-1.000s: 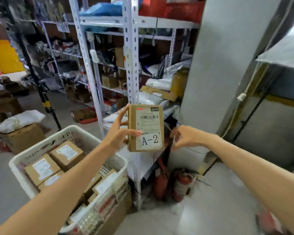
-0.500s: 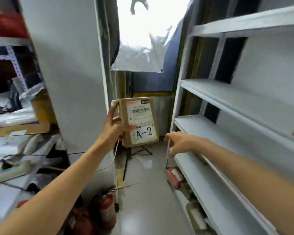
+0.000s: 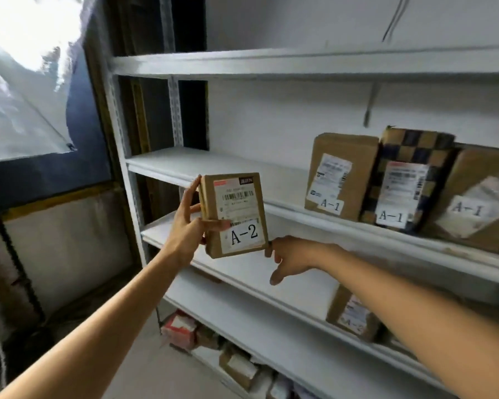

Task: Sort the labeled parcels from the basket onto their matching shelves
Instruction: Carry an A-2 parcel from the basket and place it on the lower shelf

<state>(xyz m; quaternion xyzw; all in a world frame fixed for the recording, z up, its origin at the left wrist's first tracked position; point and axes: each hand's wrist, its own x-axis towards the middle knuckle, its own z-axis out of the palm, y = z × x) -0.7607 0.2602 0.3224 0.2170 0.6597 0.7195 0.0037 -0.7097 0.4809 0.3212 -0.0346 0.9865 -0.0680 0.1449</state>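
My left hand (image 3: 188, 226) grips a small brown parcel labelled A-2 (image 3: 233, 215), held upright in front of a white metal shelf unit (image 3: 271, 64). My right hand (image 3: 293, 256) hovers just right of the parcel's lower corner, a fingertip at its edge and the other fingers loose, holding nothing. Three brown parcels marked A-1 (image 3: 340, 175) stand on the shelf board at upper right. On the board below lies another brown parcel (image 3: 350, 315), partly hidden by my right forearm. The basket is out of view.
The left part of the A-1 shelf board (image 3: 185, 162) and the board under it (image 3: 242, 272) are bare. Several small parcels (image 3: 236, 367) sit on the lowest level near the floor. A dark wall and a bright plastic sheet (image 3: 26, 90) stand to the left.
My view has swung from the basket and the cluttered rack round to the white shelves. My left hand kept hold of the A-2 parcel, and my right hand came closer to it.
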